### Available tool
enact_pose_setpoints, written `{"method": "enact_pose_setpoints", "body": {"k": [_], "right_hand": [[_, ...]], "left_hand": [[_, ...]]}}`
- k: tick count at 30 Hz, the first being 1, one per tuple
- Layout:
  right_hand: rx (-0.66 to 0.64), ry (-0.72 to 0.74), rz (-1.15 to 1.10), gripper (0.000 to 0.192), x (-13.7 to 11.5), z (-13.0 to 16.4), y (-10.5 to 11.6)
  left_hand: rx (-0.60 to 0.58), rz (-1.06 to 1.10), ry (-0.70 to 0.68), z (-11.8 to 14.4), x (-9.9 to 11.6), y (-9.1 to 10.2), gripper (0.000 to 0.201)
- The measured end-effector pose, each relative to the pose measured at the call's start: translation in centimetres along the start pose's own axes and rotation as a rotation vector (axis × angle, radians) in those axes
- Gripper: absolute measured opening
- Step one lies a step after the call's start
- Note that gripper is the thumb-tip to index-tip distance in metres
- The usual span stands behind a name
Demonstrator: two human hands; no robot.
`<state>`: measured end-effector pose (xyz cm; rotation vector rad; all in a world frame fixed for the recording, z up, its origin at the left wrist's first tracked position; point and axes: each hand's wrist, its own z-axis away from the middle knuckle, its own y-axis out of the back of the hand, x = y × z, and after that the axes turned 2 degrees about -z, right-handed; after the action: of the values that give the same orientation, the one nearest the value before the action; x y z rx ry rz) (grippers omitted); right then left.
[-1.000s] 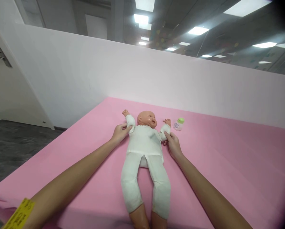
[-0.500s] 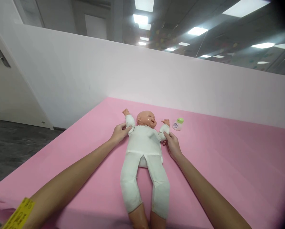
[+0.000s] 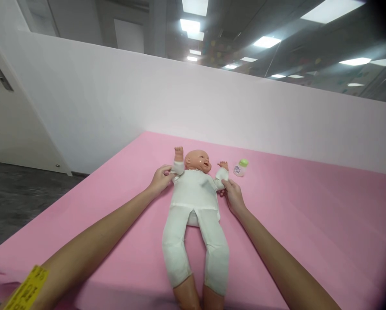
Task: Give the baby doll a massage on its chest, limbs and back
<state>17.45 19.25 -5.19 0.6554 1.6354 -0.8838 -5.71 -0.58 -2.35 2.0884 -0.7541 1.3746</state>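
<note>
A baby doll [image 3: 195, 191] with a white cloth body lies on its back, its bald head [image 3: 197, 161] toward the wall and turned to the right. Its arm on the left is bent, with the small plastic hand pointing up beside the head. My left hand [image 3: 161, 179] pinches the white sleeve of that arm near the elbow. On the other side, my right hand [image 3: 234, 196] has thumb and fingers closed on the doll's other arm [image 3: 222, 176]. The doll's lower legs run out of view at the bottom.
A small clear bottle [image 3: 240, 169] with a green cap stands right of the doll. Pink covering [image 3: 293, 215] spreads over the table up to a white wall [image 3: 193, 103]. At the left are a door [image 3: 15, 116] and dark floor [image 3: 25, 193].
The doll's arm on the left has swung inward, its hand now more upright and closer to the head. My right hand has barely moved.
</note>
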Motion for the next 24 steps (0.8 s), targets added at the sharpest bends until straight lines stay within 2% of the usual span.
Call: {"method": "enact_pose_setpoints", "body": {"k": [3, 9, 14, 19, 24], "right_hand": [[-0.001, -0.002, 0.005, 0.033, -0.11, 0.05, 0.03], [0.001, -0.003, 0.014, 0.030, -0.13, 0.02, 0.05], [-0.002, -0.002, 0.011, 0.033, -0.06, 0.04, 0.02], [-0.013, 0.000, 0.008, 0.038, -0.02, 0.03, 0.01], [-0.021, 0.001, 0.009, 0.041, -0.07, 0.08, 0.06]], "left_hand": [[0.002, 0.006, -0.008, 0.15, 0.03, -0.24, 0.022], [0.034, 0.062, 0.017, -0.12, -0.34, 0.04, 0.033], [0.025, 0.082, 0.033, -0.24, -0.55, 0.26, 0.034], [0.033, 0.026, 0.044, 0.03, -0.39, 0.24, 0.038], [0.066, -0.072, -0.017, 0.03, -0.16, 0.19, 0.030]]}}
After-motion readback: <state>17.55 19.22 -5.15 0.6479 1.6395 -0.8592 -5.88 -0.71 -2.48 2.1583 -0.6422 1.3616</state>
